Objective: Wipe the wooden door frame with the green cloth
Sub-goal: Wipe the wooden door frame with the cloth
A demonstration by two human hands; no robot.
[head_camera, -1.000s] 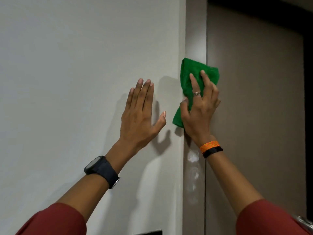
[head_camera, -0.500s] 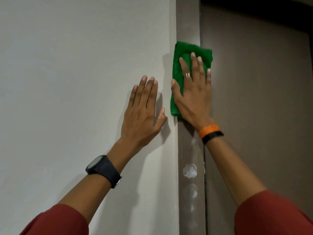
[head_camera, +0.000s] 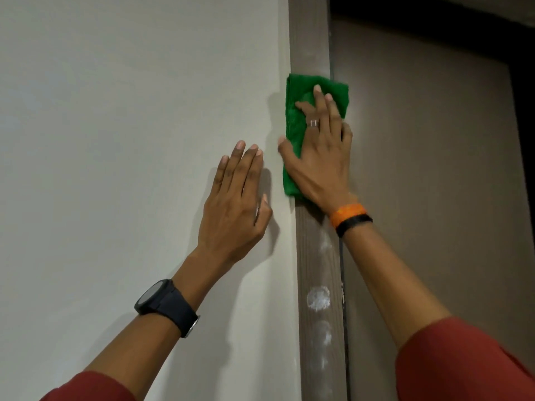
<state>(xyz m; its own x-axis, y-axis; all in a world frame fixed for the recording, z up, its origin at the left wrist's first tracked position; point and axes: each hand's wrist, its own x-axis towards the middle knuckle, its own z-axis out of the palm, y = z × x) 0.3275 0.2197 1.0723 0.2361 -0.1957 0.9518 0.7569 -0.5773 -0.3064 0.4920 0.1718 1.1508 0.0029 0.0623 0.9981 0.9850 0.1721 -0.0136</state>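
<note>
White smudges below cloth; left hand on wall.

We press the green cloth flat against the wooden door frame with our right hand, fingers spread. Our left hand rests open on the white wall beside it. Pale smudges mark the frame below.

The right hand covers the green cloth's middle, which hides part of the door frame; the frame is cropped at both the top and bottom edges.
</note>
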